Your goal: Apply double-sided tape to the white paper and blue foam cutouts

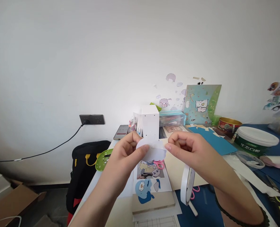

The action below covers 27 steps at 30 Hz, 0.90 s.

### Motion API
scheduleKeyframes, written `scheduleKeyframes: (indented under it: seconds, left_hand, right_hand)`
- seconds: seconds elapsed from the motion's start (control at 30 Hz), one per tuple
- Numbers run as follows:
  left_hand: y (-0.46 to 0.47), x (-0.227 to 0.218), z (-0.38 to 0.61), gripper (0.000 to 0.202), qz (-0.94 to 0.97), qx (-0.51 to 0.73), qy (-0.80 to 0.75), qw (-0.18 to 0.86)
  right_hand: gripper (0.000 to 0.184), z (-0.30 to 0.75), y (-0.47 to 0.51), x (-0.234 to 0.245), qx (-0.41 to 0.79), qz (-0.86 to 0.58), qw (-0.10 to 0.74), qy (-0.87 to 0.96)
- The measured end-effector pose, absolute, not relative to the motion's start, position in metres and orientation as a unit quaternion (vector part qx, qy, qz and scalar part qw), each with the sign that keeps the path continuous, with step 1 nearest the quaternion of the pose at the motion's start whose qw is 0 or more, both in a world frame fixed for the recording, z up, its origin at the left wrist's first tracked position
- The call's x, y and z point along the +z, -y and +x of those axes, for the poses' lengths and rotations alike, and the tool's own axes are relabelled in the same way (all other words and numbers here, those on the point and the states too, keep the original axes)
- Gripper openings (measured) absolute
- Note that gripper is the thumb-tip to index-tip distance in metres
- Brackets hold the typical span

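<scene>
My left hand [132, 149] is closed on a white paper cutout [155, 155] with rounded edges, its thumb lying on the front. At the cutout's right edge, the thumb and forefinger of my right hand [186, 145] pinch what looks like a strip of white tape lying across the paper. A roll of white tape [184, 186] hangs below my right palm; how it is held is hidden. Beneath the hands lie a printed picture sheet [140, 175], a blue cartoon cutout [144, 190] and pink-handled scissors [160, 164], on a thick beige block [154, 205].
Behind the hands stands a white box [150, 119], with a phone [121, 131] to its left. On the right are blue paper [215, 140], a white-lidded tub [254, 140], a round tin [229, 124] and black-and-yellow scissors [276, 195]. A black backpack [83, 160] is beside the table.
</scene>
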State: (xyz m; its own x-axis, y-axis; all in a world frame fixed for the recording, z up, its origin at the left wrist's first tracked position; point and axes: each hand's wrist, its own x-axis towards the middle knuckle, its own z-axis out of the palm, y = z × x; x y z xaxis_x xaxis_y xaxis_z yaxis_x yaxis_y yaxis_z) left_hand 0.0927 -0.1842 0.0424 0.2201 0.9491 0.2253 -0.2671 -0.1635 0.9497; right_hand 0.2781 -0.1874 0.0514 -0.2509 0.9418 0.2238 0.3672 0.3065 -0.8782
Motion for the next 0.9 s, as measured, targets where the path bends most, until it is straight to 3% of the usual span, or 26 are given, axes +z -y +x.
scheduleKeyframes:
  seconds: [0.47,0.9]
  left_hand:
    - [0.175,0.036,0.091,0.017,0.549,0.521,-0.351,0.552]
    - [0.179,0.035,0.097,0.019,0.528,0.507,-0.333,0.594]
  right_hand:
    - [0.026,0.288,0.196,0.058,0.416,-0.411,0.403,0.704]
    - [0.018,0.273,0.192,0.056,0.376,-0.433,0.427,0.699]
